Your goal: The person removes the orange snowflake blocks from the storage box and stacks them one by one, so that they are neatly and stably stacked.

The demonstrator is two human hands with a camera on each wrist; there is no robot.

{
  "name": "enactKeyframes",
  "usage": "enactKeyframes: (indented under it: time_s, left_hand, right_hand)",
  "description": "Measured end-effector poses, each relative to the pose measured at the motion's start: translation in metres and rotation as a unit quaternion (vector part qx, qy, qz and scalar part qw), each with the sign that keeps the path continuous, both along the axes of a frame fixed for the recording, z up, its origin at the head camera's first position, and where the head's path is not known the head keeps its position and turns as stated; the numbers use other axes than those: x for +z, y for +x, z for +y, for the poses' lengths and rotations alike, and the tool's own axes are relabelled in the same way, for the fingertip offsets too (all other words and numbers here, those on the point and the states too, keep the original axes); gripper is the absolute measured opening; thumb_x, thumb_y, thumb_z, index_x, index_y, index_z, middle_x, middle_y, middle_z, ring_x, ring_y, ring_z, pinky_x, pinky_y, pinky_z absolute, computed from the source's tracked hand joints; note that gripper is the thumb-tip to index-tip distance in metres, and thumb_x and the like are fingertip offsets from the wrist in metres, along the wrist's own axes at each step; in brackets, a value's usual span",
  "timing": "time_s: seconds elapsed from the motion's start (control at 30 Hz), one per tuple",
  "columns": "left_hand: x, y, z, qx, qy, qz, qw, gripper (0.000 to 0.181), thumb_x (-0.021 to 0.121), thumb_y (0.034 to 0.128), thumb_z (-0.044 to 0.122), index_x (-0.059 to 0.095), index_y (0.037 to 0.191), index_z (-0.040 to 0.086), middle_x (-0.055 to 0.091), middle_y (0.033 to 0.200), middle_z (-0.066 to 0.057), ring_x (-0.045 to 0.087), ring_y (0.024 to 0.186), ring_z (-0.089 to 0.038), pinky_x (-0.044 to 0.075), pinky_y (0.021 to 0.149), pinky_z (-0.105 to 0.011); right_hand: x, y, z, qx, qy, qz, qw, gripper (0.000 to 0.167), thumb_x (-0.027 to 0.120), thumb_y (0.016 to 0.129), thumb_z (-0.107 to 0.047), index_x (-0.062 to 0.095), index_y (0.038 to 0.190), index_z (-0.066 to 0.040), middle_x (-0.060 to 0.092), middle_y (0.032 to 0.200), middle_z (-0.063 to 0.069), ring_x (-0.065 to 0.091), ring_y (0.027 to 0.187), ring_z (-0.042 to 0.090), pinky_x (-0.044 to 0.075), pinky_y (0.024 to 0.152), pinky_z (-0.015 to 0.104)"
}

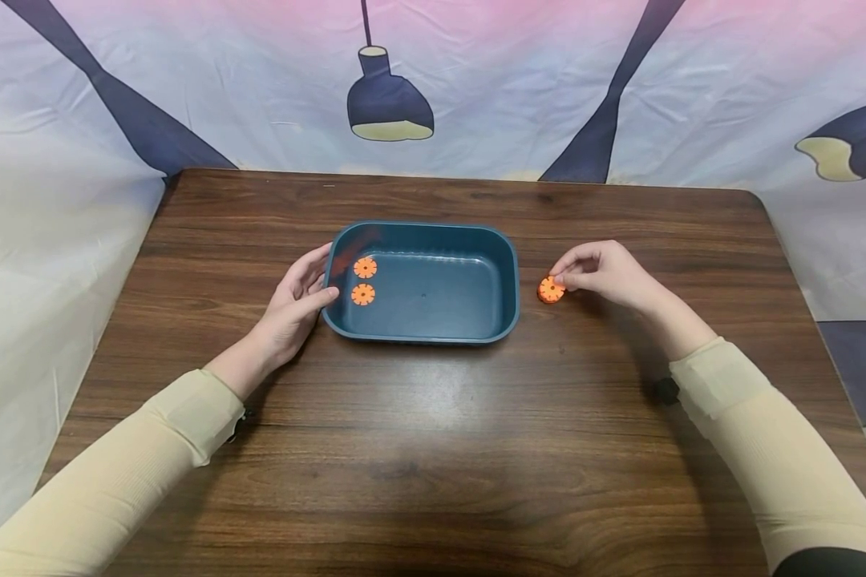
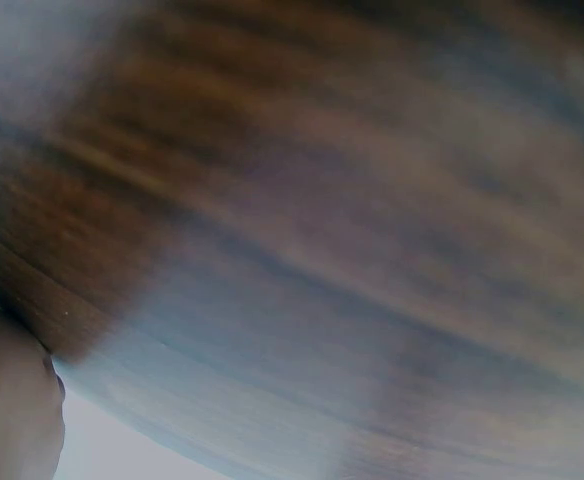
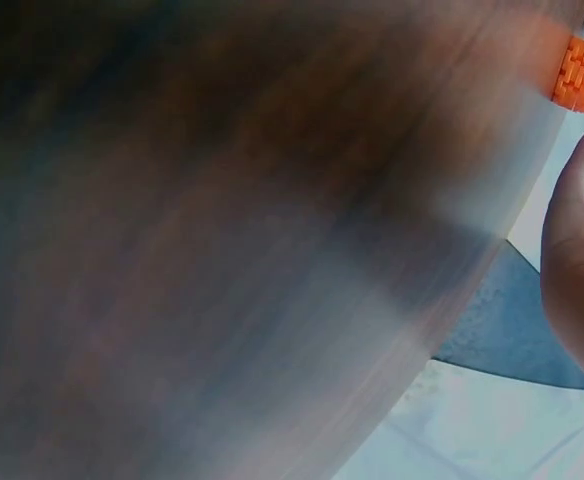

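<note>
A dark teal rectangular tray (image 1: 433, 339) stands on the table in the head view. Two orange notched discs (image 1: 364, 268), shaped like flowers, lie flat inside near its left end. My left hand (image 1: 292, 308) grips the tray's left side, thumb over the rim and fingers against the outer wall. To the right of the tray is a small stack of orange notched discs (image 3: 576, 76). My right hand (image 1: 606, 274) is at this stack, thumb and forefinger pinching the edge of the top disc (image 1: 552, 289). The fingertips are partly cut off in the right wrist view.
The brown wood-grain table (image 1: 433, 449) extends around the tray, with its far edge behind. A printed fabric backdrop (image 1: 491, 96) hangs beyond that edge. Mostly blurred tabletop fills both wrist views.
</note>
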State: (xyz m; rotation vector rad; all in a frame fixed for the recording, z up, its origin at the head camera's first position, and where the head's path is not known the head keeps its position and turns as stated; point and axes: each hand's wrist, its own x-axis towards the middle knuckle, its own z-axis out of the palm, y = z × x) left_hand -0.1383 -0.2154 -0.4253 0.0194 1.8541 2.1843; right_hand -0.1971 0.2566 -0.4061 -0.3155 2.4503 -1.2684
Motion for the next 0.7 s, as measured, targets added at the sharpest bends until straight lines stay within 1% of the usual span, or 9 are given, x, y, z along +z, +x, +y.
enactKeyframes:
  time_s: [0.07,0.13,0.2,0.4,0.47,0.7]
  left_hand:
    - [0.0002,0.0,-0.0001,0.0,-0.002,-0.001,1.0,0.06,0.054,0.1042,-0.003,0.044,0.159,0.022,0.046,0.156,0.006,0.03,0.158,-0.019,0.027,0.131,-0.028]
    - [0.0006,0.0002,-0.0002,-0.001,-0.003,-0.001,1.0,0.06,0.054,0.1043,-0.002,0.044,0.159,0.022,0.045,0.157,0.005,0.029,0.159,-0.02,0.027,0.131,-0.028]
    - [0.0006,0.0002,-0.0002,-0.001,-0.004,-0.001,1.0,0.06,0.054,0.1045,-0.002,0.044,0.159,0.022,0.045,0.157,0.005,0.029,0.159,-0.021,0.03,0.129,-0.026]
    - [-0.0007,0.0001,0.0007,-0.006,0.001,0.007,1.0,0.061,0.053,0.1045,-0.002,0.042,0.16,0.02,0.046,0.156,0.005,0.032,0.156,-0.02,0.04,0.116,-0.017]
    - [-0.0011,0.0,0.001,-0.007,0.004,0.009,0.9999,0.061,0.053,0.1045,-0.003,0.042,0.16,0.02,0.047,0.155,0.005,0.034,0.155,-0.02,0.042,0.113,-0.017]
    - [-0.001,0.0002,0.0008,-0.006,0.005,0.008,0.9999,0.061,0.053,0.1046,-0.002,0.042,0.16,0.02,0.047,0.155,0.005,0.033,0.155,-0.02,0.043,0.112,-0.015]
  right_hand:
    - [-0.0005,-0.0003,0.0,0.003,0.0,-0.001,1.0,0.018,0.077,0.097,-0.008,0.077,0.11,0.004,0.076,0.086,-0.01,0.069,0.076,0.0,0.059,0.074,0.018]
    - [-0.0009,-0.0007,0.0002,0.011,0.006,0.008,0.9999,0.018,0.077,0.097,-0.009,0.077,0.11,0.004,0.076,0.087,-0.01,0.068,0.076,0.0,0.058,0.073,0.017]
    - [-0.0016,-0.0011,0.0002,0.013,0.011,0.015,0.9997,0.017,0.078,0.097,-0.009,0.078,0.109,0.003,0.075,0.087,-0.009,0.067,0.076,0.0,0.056,0.072,0.017]
    - [-0.0054,-0.0026,0.0007,0.016,0.028,0.034,0.9989,0.015,0.078,0.096,-0.01,0.079,0.107,0.0,0.074,0.086,-0.009,0.064,0.073,-0.001,0.052,0.068,0.017]
    - [-0.006,-0.0027,0.0006,0.02,0.035,0.042,0.9983,0.014,0.078,0.096,-0.009,0.079,0.106,0.0,0.075,0.086,-0.008,0.063,0.073,-0.002,0.051,0.068,0.017]
    - [-0.0069,-0.0024,-0.003,0.012,0.045,0.04,0.9981,0.011,0.077,0.097,-0.008,0.08,0.104,-0.001,0.078,0.092,0.003,0.064,0.075,0.0,0.05,0.07,0.017]
